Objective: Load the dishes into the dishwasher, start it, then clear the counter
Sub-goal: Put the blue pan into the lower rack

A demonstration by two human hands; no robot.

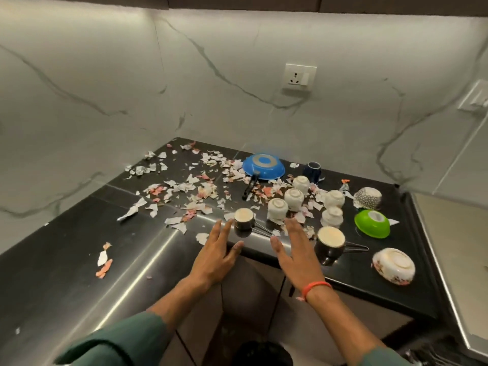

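Head view: my left hand [215, 256] and right hand [295, 250] reach flat-fingered over the counter [79, 260] edge, both empty. Dishes sit upside down ahead: steel cup [244, 220] between my hands, second cup [330, 243] just right, white cups [294, 198], pan [264, 166], green bowl [372, 223], all among paper scraps [184, 186]. I judge a careless sweep could knock the near cup off the edge, or scraps could ride along into the wash. No dishwasher shows; the dark object [264, 352] at the bottom is cut off, unidentifiable.
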